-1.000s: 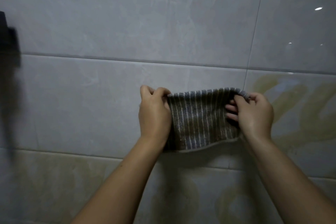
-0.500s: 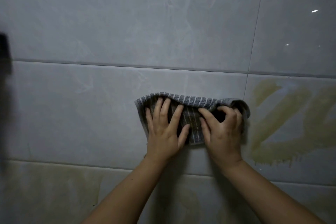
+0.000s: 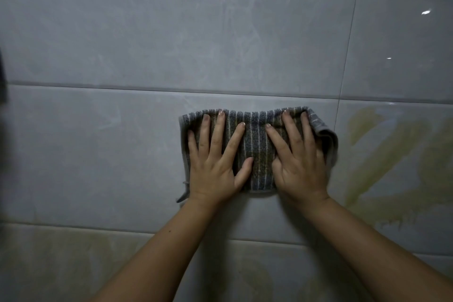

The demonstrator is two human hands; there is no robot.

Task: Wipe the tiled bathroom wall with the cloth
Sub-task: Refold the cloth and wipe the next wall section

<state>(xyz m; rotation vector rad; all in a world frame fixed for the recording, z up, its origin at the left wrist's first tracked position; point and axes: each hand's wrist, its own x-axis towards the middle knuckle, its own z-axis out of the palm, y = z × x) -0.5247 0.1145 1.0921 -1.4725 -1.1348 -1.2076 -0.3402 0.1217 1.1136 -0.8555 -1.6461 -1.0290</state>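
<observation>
1. You have two hands on one cloth, against one tiled wall [image 3: 103, 154] of large grey tiles; there is only the one cloth.
2. At the far left edge of the wall a dark object [image 3: 2, 78] is cut off by the view; what it is cannot be told.
3. Your left hand [image 3: 217, 162] lies flat with all five fingers spread, palm pressed on the left half of the cloth; its fingertips stop just short of the cloth's top edge.
4. The cloth [image 3: 258, 152], striped grey and brown, is spread against the middle row of tiles, just below the horizontal grout line, and lies under both your hands; a bare strip of it shows between them.
5. Your right hand [image 3: 300, 159] is also flat and spread, pressing the right half; the cloth's right edge is bunched up beside its outer fingers.
6. A short loose tag [image 3: 182, 195] hangs from the cloth's lower left corner, beside your left wrist.
7. Right of the cloth, yellowish smears [image 3: 392, 154] streak the tile near the wall's right edge; fainter yellowish staining [image 3: 61, 252] covers the bottom row.
</observation>
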